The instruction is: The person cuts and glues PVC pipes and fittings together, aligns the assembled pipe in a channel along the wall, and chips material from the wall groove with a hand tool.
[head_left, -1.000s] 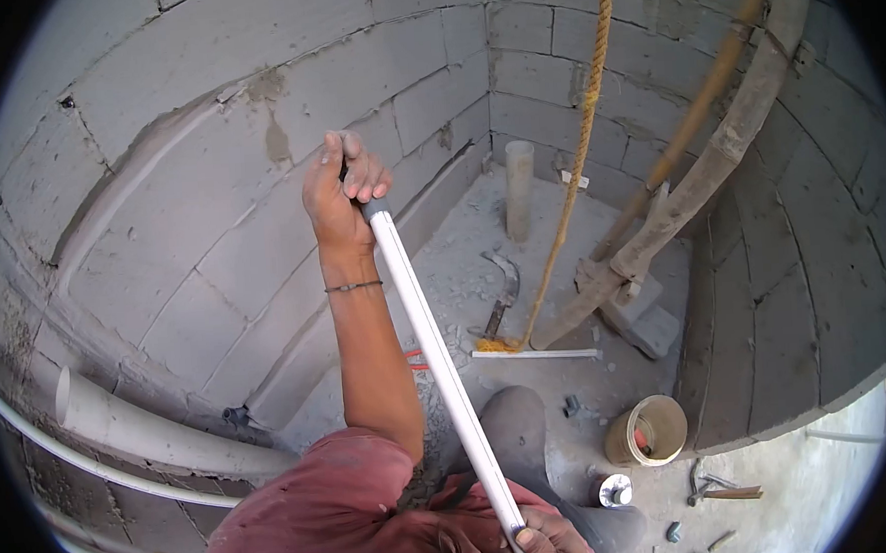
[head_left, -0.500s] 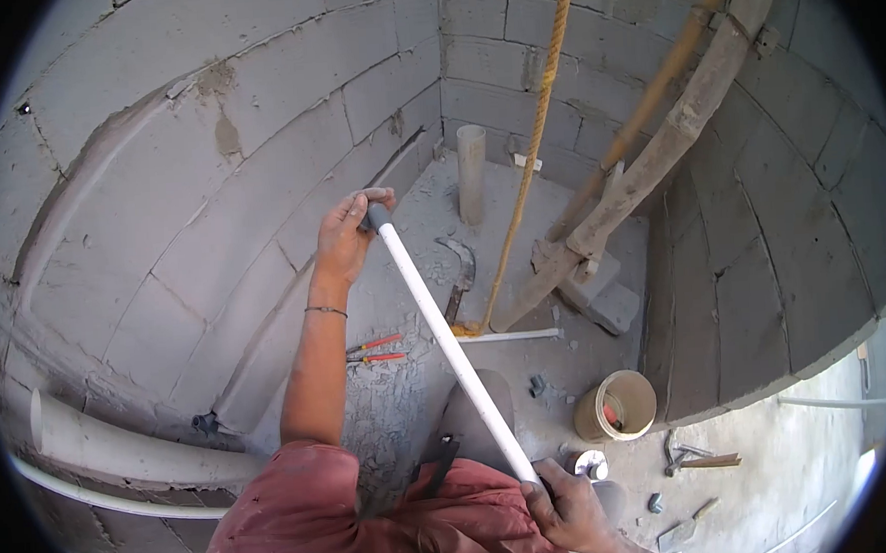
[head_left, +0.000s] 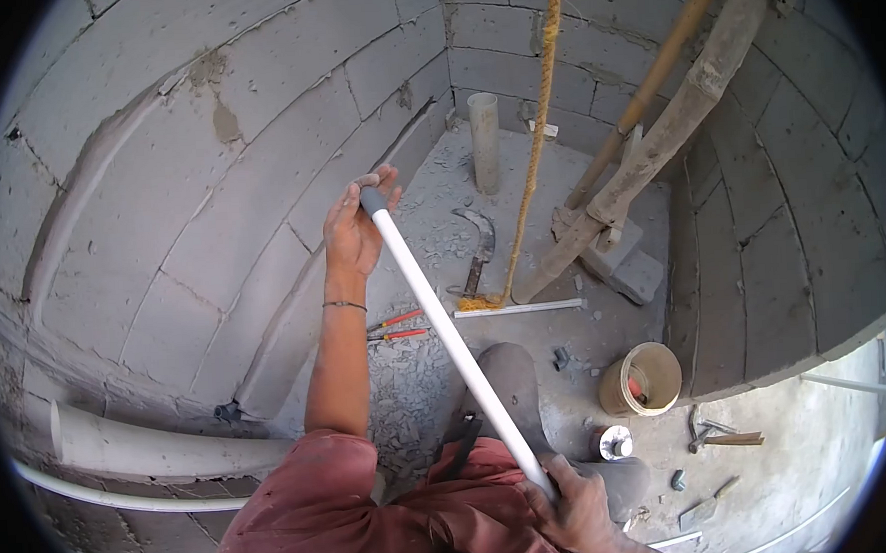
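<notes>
A long white pipe (head_left: pixel 454 346) runs slantwise between my two hands, with a grey fitting (head_left: pixel 372 201) on its upper end. My left hand (head_left: pixel 356 224) is at that fitting, palm facing it and fingers curved behind and beside it. Lower down, my right hand (head_left: pixel 573 505) is wrapped round the pipe near my lap. Beyond the pipe, red-handled pliers (head_left: pixel 402 327) lie on rubble left of it, and a sickle-shaped tool (head_left: pixel 478 245) lies on the floor to its right.
A yellow rope (head_left: pixel 538 131) hangs beside leaning wooden poles (head_left: pixel 671 129). An upright pipe stub (head_left: pixel 485 144) stands near the corner. At the right are a bucket (head_left: pixel 614 391), a can (head_left: pixel 612 443), a hammer (head_left: pixel 699 428) and a trowel (head_left: pixel 703 510). Block walls (head_left: pixel 286 155) enclose the floor.
My right hand and the pipe's lower end have come up further into view. My left hand has turned and opened more around the fitting. The camera view has shifted.
</notes>
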`<state>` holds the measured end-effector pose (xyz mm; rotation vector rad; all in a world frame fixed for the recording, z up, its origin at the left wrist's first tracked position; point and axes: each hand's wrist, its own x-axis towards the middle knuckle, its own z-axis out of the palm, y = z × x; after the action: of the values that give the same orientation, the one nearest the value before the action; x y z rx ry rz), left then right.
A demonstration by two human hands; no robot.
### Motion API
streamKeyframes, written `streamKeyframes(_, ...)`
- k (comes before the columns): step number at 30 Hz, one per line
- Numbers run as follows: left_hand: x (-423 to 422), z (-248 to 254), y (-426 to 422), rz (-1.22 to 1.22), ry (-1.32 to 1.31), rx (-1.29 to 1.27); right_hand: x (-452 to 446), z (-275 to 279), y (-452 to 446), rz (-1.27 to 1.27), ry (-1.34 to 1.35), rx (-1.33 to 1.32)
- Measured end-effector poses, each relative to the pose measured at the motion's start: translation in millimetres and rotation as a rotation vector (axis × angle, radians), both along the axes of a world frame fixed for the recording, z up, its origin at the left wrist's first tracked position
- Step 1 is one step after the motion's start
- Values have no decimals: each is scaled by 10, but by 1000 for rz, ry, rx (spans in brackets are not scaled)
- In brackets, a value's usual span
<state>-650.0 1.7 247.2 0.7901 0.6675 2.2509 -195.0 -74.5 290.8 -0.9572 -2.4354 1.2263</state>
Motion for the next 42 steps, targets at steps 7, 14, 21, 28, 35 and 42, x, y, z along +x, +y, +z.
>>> streamKeyframes(7, 46, -2, 36, -32, 2, 20, 32, -59, 13, -20, 4, -30)
streamKeyframes(14, -85, -144, 40, 18, 134, -59, 156, -237, 155, -66, 30, -554)
streamKeyframes(21, 270, -70, 48, 256, -19, -165, 145, -506, 387, -131, 194, -745)
streamKeyframes(28, 1614, -644, -430, -334, -284, -281, 52, -334, 650, -19, 239, -690)
streamKeyframes(35, 1690, -430, -422, -310, -162, -116, -166, 525, 902, 203, 563, -629)
streamKeyframes(42, 1785, -237, -440, -198, 13, -156, -873, 1317, 1043, 235, 783, -321)
